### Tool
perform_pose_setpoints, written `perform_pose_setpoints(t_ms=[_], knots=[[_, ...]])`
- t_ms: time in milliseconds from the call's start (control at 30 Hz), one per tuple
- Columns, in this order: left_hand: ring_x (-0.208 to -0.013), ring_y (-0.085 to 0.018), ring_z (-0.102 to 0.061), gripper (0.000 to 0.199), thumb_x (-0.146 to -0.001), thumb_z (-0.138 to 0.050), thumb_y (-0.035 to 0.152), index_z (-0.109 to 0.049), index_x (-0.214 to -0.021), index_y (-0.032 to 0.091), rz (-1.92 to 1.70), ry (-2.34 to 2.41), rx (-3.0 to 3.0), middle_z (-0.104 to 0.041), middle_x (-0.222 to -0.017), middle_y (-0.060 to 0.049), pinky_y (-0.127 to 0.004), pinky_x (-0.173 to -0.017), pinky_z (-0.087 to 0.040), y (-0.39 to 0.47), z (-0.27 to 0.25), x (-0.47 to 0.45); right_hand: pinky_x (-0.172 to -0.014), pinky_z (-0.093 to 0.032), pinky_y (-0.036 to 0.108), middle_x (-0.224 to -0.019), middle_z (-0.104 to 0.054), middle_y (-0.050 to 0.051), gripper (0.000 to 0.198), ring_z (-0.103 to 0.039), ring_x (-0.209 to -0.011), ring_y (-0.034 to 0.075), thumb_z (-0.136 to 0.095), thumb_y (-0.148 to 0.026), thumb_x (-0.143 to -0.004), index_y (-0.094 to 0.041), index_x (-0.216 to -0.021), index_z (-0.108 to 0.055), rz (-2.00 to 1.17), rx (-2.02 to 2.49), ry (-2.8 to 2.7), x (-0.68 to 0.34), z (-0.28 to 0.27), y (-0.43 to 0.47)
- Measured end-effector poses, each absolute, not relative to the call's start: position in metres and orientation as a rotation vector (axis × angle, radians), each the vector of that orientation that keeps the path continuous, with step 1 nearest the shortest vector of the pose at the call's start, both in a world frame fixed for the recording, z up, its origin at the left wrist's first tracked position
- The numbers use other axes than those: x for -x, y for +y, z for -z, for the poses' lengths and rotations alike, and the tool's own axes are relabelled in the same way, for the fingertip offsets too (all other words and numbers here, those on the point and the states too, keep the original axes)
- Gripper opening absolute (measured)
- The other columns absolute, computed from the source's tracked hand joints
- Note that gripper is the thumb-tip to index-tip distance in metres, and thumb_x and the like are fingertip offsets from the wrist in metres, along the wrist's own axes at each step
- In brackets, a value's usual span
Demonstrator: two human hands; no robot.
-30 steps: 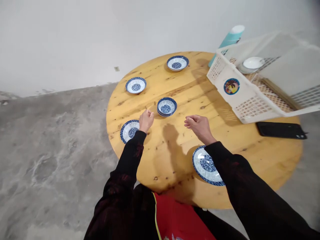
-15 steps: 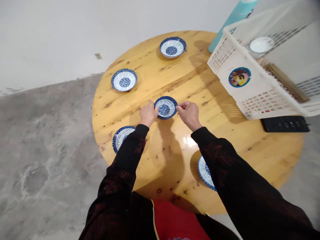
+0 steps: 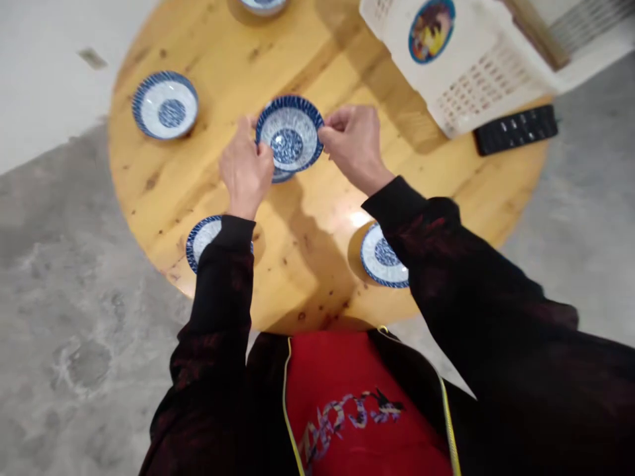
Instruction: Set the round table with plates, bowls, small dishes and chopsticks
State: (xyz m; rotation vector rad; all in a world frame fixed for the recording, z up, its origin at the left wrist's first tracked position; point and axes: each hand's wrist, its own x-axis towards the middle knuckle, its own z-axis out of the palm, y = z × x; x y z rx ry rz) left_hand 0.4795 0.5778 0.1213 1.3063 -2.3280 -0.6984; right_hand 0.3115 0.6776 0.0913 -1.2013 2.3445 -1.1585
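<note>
A blue-and-white patterned bowl is held between my two hands over the middle of the round wooden table. My left hand is closed on its left rim, thumb at the inner side. On the opposite side, my right hand pinches the rim between thumb and fingers. Below the held bowl, the edge of another blue-rimmed dish peeks out; most of it is hidden. A matching bowl lies partly behind my left sleeve, and another bowl is partly covered by my right sleeve.
One more bowl stands at the table's left, and a further bowl is cut off at the top. A white plastic basket occupies the right side of the wooden table, with a black slotted object beside it.
My view has tipped downward and come closer. The bowl in my hands has risen and shifted off the dish beneath it, whose edge now shows. Both hands still grip its rim.
</note>
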Motion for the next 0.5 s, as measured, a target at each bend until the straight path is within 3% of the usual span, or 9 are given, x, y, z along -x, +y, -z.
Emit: perform_pose_setpoints(t_ms=[100, 233, 500], knots=[[-0.096, -0.023, -0.071, 0.034, -0.089, -0.052, 0.011, -0.063, -0.118, 0.025, 0.688, -2.371, -1.186, -0.061, -0.079, 0.000, -0.040, -0.102, -0.051, 0.614, -0.140, -0.469, -0.075, -0.052, 0.031, -0.065, -0.057, -0.003, 0.034, -0.071, -0.076, 0.016, -0.051, -0.032, -0.094, -0.006, -0.077, -0.065, 1.086, 1.051, 2.454, -0.302, -0.118, 0.719], [-0.094, -0.024, -0.072, 0.039, -0.092, -0.050, 0.009, -0.058, -0.129, 0.018, 0.887, -2.482, -1.105, -0.057, -0.075, 0.002, -0.044, -0.101, -0.050, 0.682, -0.134, -0.454, -0.070, -0.054, 0.029, -0.059, -0.058, -0.001, 0.020, -0.067, -0.067, 0.016, -0.061, -0.022, -0.087, -0.011, -0.071, -0.066, 1.086, 0.950, 2.535, -0.299, -0.133, 0.803], [-0.087, -0.023, -0.072, 0.034, -0.100, -0.048, 0.022, -0.057, -0.132, 0.021, 1.356, -2.635, -0.930, -0.069, -0.078, -0.002, -0.033, -0.089, -0.051, 0.795, -0.082, -0.436, -0.062, -0.052, 0.034, -0.068, -0.069, 0.006, 0.012, -0.069, -0.069, 0.025, -0.063, -0.027, -0.081, -0.020, -0.074, -0.069, 0.893, 0.568, 2.657, -0.297, -0.085, 0.952]])
